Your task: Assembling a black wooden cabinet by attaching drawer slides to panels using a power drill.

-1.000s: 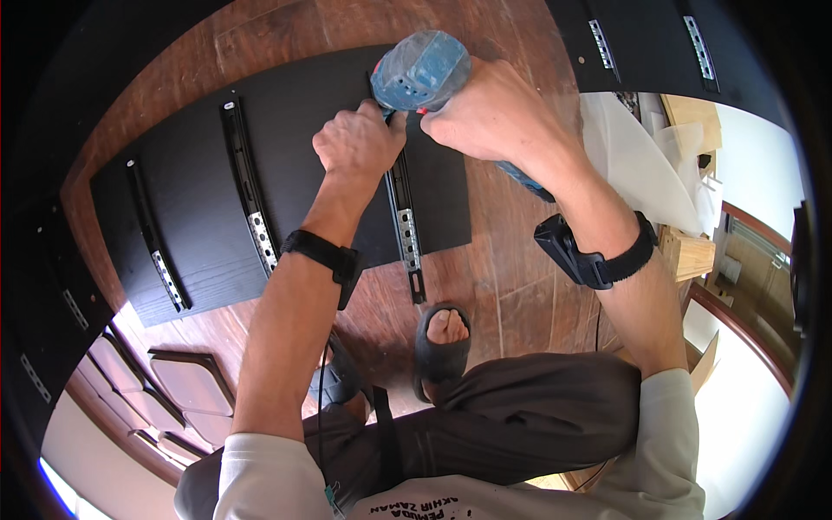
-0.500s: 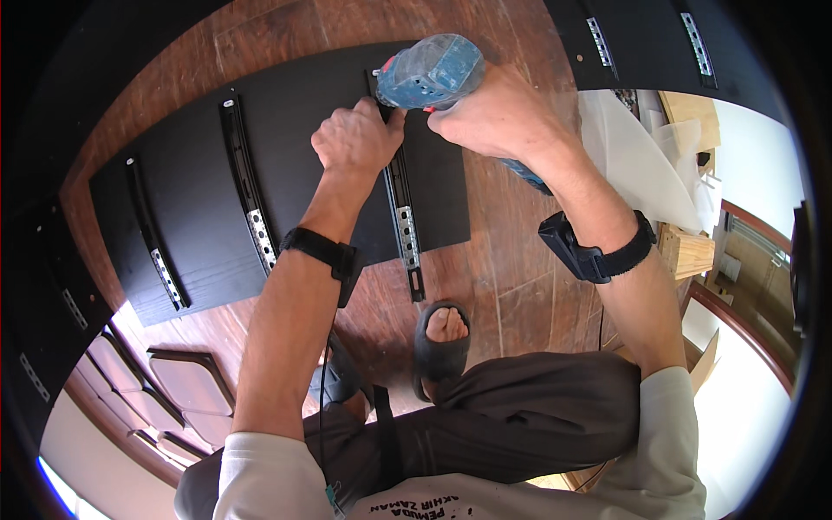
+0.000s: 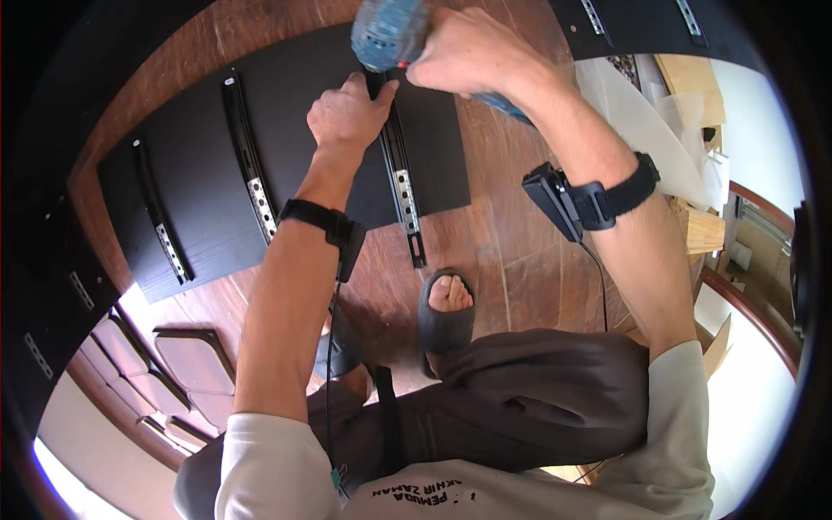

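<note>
Drill, blue and scuffed, sits near 12 o'clock of the view, above the far end of a metal drawer rail. The right hand, between 12 and 1 o'clock, is closed around the drill's handle. At 11 o'clock the left hand has its fingers curled in just beneath the drill; I cannot tell whether they grip the rail or only press there, and the drill's tip is hidden. That rail lies across a black board, its near end jutting past the edge toward 6 o'clock. Two more rails lie on the board: the middle rail at 10 o'clock, partly behind the left forearm, and the outer rail at 9 o'clock. Each forearm wears a black strap. Brown floor shows around the board, a dark sandal stands at 5 o'clock, and a whitish sheet lies at 2 o'clock, with a wooden block at 3 o'clock.
</note>
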The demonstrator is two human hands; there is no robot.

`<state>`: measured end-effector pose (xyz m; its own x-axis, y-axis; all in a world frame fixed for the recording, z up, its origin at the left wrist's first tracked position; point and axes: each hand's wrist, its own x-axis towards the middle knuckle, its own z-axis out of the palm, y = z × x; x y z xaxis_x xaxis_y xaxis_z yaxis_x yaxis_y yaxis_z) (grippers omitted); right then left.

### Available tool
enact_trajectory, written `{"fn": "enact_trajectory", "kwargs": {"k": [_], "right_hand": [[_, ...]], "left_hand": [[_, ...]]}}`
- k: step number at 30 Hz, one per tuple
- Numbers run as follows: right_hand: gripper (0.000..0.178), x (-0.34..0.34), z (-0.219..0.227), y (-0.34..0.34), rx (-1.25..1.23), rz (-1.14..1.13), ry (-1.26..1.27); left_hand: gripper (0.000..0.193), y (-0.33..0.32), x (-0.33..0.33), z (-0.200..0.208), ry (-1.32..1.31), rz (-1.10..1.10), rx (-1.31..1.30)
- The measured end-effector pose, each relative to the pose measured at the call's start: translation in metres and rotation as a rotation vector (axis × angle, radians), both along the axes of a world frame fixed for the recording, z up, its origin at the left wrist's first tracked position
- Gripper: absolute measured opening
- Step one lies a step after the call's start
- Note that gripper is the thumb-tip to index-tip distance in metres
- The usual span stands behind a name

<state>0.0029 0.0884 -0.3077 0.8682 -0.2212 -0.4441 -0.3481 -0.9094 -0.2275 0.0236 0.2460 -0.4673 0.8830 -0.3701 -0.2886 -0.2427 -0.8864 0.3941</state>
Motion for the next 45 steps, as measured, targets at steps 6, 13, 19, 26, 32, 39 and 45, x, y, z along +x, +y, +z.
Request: {"fn": "enact_trajectory", "kwargs": {"k": [6, 13, 19, 26, 32, 39, 45], "right_hand": [[0.034, -0.004, 0.049, 0.012, 0.095, 0.042, 0.061], [0.03, -0.037, 0.043, -0.003, 0.099, 0.061, 0.035], [0.032, -0.069, 0.037, -0.007, 0.331, -0.006, 0.019], [0.045, -0.058, 0.017, 0.037, 0.686, -0.059, -0.03], [0.043, -0.036, 0.011, 0.072, 0.634, -0.13, -0.03], [0.04, -0.016, 0.0, 0.095, 0.672, -0.176, 0.009], [0.035, -0.014, -0.011, 0.117, 0.761, -0.328, -0.023]], "left_hand": [[0.029, 0.064, -0.089, 0.017, 0.198, 0.36, -0.313], [0.05, 0.084, -0.229, 0.02, 0.564, 0.237, 0.054], [0.047, 0.087, -0.214, 0.015, 0.396, 0.276, -0.096], [0.034, 0.207, -0.017, 0.16, 0.19, -0.377, 0.534], [0.037, 0.302, 0.012, 0.203, 0.354, -0.035, 0.238], [0.068, 0.237, -0.016, 0.05, 0.197, 0.178, 0.209], [0.064, 0.232, -0.029, 0.025, 0.173, 0.32, 0.073]]}}
